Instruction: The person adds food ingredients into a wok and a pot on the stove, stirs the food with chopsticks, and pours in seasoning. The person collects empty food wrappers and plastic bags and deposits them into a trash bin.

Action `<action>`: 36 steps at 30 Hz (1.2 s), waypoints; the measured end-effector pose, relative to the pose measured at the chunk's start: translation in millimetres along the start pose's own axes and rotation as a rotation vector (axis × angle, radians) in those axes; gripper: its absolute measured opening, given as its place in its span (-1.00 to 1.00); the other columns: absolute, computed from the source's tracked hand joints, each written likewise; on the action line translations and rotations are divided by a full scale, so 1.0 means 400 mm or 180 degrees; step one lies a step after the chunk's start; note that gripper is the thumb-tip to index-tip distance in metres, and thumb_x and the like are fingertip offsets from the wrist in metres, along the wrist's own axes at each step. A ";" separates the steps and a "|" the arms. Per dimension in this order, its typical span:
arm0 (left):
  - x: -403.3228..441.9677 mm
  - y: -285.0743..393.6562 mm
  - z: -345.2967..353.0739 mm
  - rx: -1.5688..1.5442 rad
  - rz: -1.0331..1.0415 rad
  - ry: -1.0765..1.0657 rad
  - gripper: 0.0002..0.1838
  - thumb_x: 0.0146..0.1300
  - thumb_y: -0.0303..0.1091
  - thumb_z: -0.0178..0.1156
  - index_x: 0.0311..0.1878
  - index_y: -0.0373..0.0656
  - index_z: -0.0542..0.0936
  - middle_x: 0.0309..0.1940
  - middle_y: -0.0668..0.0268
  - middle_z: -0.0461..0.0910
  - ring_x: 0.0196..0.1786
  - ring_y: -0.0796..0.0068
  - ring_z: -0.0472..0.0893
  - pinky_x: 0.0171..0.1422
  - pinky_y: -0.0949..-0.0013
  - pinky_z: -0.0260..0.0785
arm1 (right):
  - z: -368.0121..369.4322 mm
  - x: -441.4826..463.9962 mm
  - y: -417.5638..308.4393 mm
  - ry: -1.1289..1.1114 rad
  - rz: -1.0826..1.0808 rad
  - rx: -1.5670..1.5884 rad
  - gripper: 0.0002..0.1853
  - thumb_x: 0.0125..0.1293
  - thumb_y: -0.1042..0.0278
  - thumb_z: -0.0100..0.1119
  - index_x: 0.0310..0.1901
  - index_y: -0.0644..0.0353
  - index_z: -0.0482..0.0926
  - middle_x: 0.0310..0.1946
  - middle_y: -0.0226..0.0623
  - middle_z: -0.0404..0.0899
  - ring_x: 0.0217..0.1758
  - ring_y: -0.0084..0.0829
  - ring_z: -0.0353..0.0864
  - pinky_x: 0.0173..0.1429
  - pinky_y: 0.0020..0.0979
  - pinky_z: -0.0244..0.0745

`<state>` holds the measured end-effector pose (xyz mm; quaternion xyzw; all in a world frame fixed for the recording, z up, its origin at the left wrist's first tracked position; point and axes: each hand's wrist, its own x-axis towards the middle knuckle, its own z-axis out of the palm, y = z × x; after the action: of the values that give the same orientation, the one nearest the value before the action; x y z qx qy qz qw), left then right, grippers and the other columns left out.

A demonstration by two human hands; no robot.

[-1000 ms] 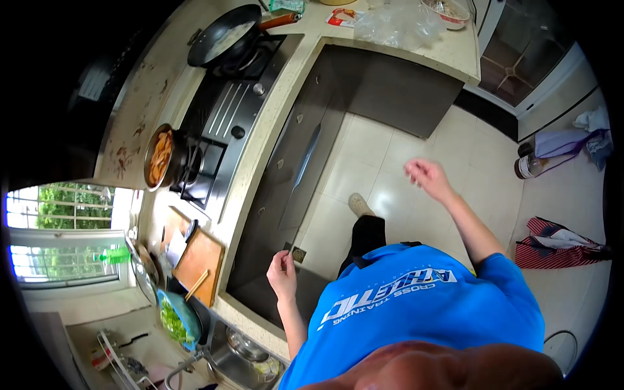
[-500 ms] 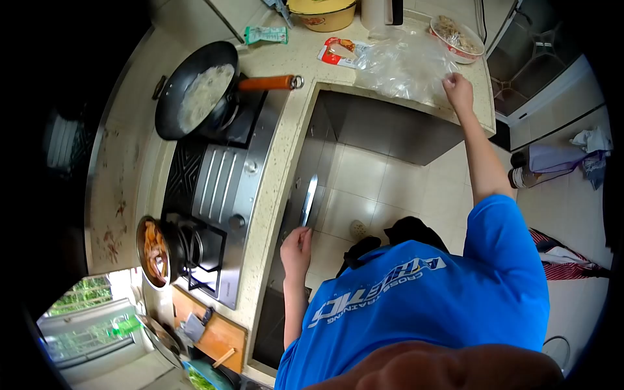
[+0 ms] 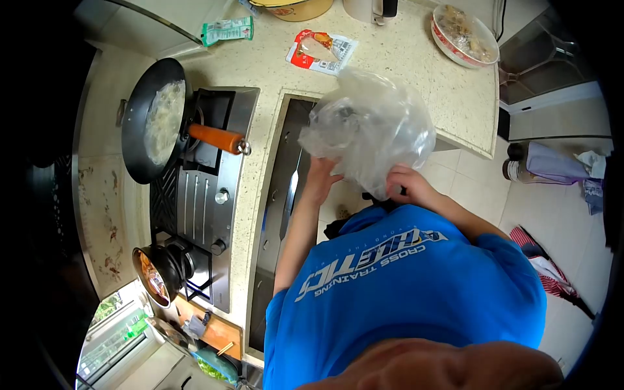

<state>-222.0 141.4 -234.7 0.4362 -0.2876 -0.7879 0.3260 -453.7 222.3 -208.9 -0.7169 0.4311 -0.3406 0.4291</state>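
A clear plastic bag [image 3: 377, 123], crumpled and puffed out, hangs in front of my body near the counter edge. My left hand [image 3: 322, 177] is at its lower left side, fingers closed on the film and partly hidden behind it. At the lower right edge, my right hand [image 3: 408, 184] pinches the same bag between curled fingers and thumb. Just beyond the bag, a red and white packet [image 3: 335, 53] with a food picture lies on the counter.
A black wok [image 3: 133, 130] with pale food, its orange handle [image 3: 218, 138] jutting over the gas stove [image 3: 205, 195], stands at left. A smaller pan [image 3: 170, 273] holds reddish food. On the counter [image 3: 448, 110] are a covered bowl [image 3: 448, 49], a green packet [image 3: 227, 30] and a yellow basin [image 3: 296, 9].
The plastic bag has left the counter and come toward my body. My left hand has risen from beside the cabinet to the bag, and my right hand has drawn inward with it.
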 end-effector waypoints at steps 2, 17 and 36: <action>0.013 0.017 0.069 0.0086 -0.0019 -0.0227 -0.24 0.17 -0.32 0.08 0.35 0.05 -0.12 0.27 0.17 0.07 0.25 0.22 0.21 0.20 0.03 0.17 | 0.019 0.051 0.064 -0.0194 -0.0581 -0.0156 -0.86 -0.11 0.56 0.18 -0.44 0.18 0.50 -0.43 -0.25 0.48 -0.28 -0.18 0.44 -0.23 -0.27 0.37; -0.204 -0.180 0.002 0.1472 0.1221 0.3330 -0.73 0.08 -0.56 0.08 -0.10 -0.32 0.52 -0.18 0.22 0.55 -0.09 0.47 0.49 0.02 0.41 0.30 | -0.327 0.588 0.186 0.0288 0.0042 -0.0471 -0.51 0.06 0.17 0.26 0.00 0.22 0.43 -0.16 -0.20 0.50 -0.06 -0.46 0.49 -0.06 -0.46 0.40; -0.620 -0.575 0.163 -0.0525 0.1686 0.5134 -0.66 0.08 -0.62 0.07 -0.02 -0.38 0.45 -0.15 0.21 0.53 -0.13 0.49 0.50 -0.01 0.46 0.32 | -0.152 0.407 0.084 -0.0103 0.0386 -0.0837 -0.53 -0.05 0.13 0.34 -0.13 0.24 0.53 -0.42 -0.30 0.58 -0.42 -0.50 0.53 -0.28 -0.48 0.42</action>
<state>-238.5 485.1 -250.9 0.7571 -0.0017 -0.1524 0.6353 -452.3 45.9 -195.8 -0.7450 0.5076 -0.2431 0.3582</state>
